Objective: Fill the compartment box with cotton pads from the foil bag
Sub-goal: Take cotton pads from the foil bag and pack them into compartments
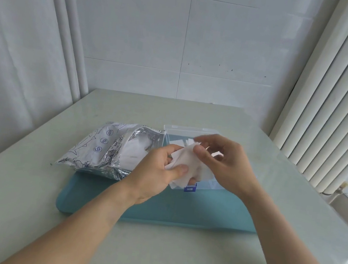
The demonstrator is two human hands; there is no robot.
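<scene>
A silver foil bag (105,145) with blue drawings lies open on the table, left of centre, with white pads showing in its mouth. A clear compartment box (190,134) with a blue latch (190,187) stands to its right, lid raised at the back; white pads lie inside. Above the box's front, my left hand (157,171) grips a bunch of white cotton pads (184,161) between thumb and fingers. My right hand (224,160) pinches the top edge of the same bunch with thumb and fingertips. Much of the box is hidden behind both hands.
Bag and box sit on a teal mat (170,208) on a pale table (30,191). A tiled wall stands behind, a curtain hangs at the left, and vertical blinds (337,97) fill the right side.
</scene>
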